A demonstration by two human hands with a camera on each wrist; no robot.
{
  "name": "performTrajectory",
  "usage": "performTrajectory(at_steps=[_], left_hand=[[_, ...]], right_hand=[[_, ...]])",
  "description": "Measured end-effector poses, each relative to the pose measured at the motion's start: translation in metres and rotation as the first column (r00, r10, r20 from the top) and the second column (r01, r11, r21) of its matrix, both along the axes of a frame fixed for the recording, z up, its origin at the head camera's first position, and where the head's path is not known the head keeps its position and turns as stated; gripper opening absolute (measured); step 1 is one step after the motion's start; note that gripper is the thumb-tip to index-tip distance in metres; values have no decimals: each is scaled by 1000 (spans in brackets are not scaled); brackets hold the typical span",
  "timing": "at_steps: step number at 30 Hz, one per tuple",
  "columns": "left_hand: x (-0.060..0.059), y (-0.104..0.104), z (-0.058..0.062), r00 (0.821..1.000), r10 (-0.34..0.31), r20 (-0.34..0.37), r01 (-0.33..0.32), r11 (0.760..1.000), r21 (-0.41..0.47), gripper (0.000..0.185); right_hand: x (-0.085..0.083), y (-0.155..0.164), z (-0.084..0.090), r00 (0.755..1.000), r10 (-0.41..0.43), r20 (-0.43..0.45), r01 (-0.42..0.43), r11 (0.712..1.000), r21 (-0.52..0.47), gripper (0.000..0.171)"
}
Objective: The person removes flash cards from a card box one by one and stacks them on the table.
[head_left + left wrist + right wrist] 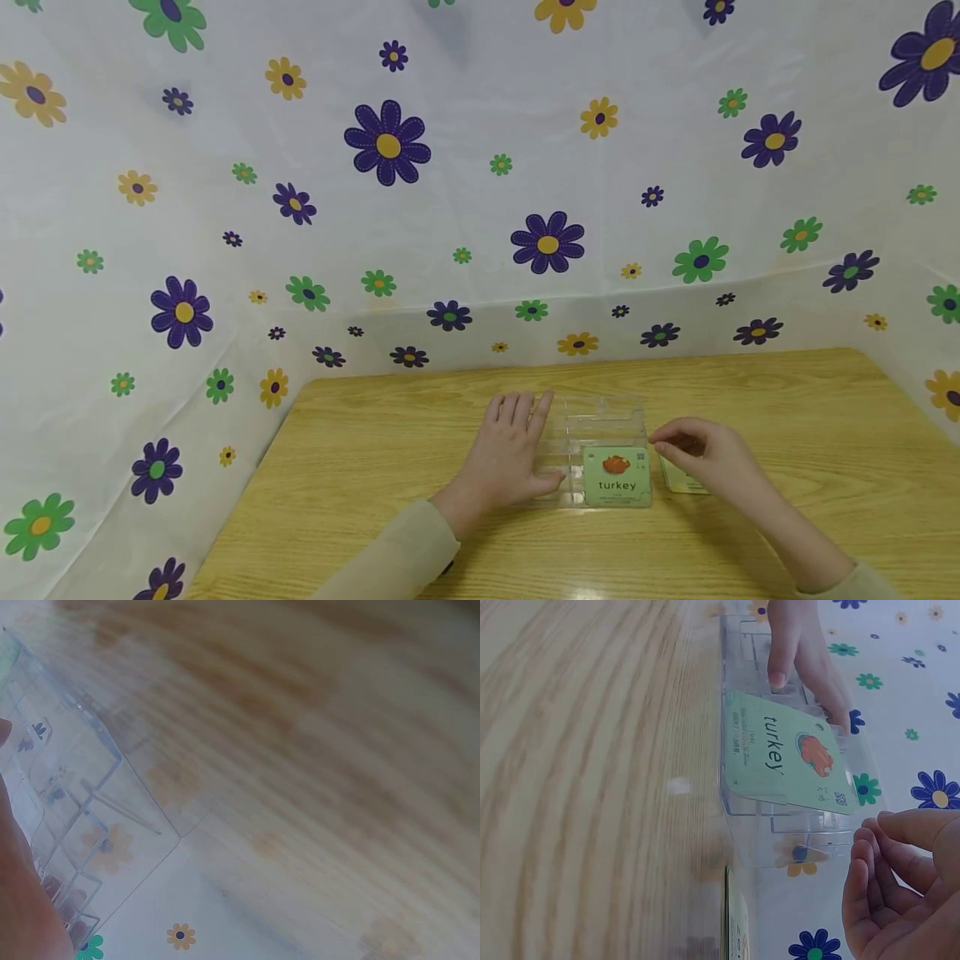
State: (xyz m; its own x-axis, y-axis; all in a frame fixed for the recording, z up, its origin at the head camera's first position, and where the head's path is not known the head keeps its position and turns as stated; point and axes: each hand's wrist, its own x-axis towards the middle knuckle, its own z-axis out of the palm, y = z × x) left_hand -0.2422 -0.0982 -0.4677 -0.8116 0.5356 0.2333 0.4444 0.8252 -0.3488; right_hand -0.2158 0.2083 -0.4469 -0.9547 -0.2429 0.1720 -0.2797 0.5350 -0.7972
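Wooden table (375, 467): our left hand (510, 454) flat, steadying clear box (600, 425) holding turkey card (617, 477); right hand (701, 458) loosely curled, grasping nothing, above another card (675, 479).

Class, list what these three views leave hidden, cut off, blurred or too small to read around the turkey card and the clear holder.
1. Second card: head view, its face is covered by the right hand; right wrist view, cut off by the bottom edge.
2. Small print on the turkey card: too small in both views.
3. Left hand: left wrist view shows only a blurred sliver at the edge.
4. Clear holder: slot count is uncertain; transparent walls blur together.
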Motion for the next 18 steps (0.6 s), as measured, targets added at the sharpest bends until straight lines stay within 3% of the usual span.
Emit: performTrajectory(at_steps=[18], left_hand=[[1,-1,-2,1000,-13,-24,13,1000,6,113]], right_hand=[[0,-4,-4,1000,4,8,-4,1000,8,10]])
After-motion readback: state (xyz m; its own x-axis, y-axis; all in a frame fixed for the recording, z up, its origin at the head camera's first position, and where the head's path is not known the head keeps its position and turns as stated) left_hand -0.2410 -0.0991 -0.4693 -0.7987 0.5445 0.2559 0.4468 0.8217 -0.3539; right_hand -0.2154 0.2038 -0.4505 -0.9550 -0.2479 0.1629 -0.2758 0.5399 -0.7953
